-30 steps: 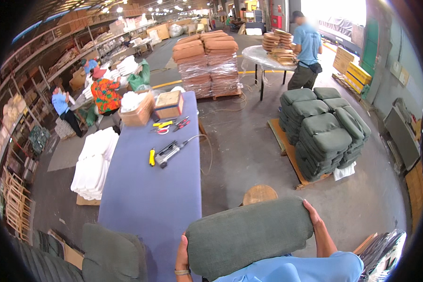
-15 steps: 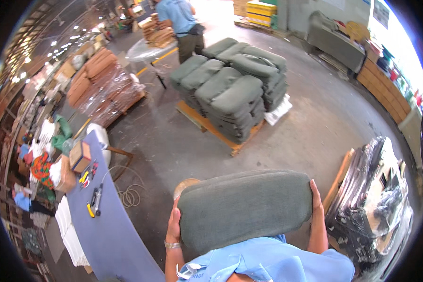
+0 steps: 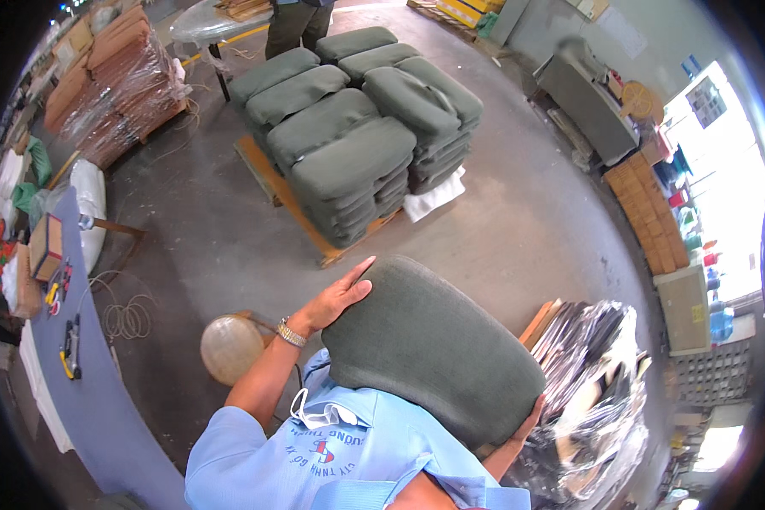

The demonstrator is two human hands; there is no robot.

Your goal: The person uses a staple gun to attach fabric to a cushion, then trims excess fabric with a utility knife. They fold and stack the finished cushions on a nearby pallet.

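A dark green, fabric-covered cushion with rounded corners is held close to my chest, tilted so its right end sits lower. My left hand grips its upper left edge, thumb and fingers pressed along the side. At the lower right end my right hand supports the cushion, its fingers partly hidden behind it. Beyond, several stacks of similar green cushions rest on a wooden pallet.
To the left stands a blue-topped table with cutters and a small box. A round stool is by my left elbow. Plastic-wrapped goods stand at right; a wrapped brown stack and a person are farther back.
The cushion has gone from nearly level to slanting, right end down, with both hands still on it. My body and view have turned right, so the stacks appear farther left.
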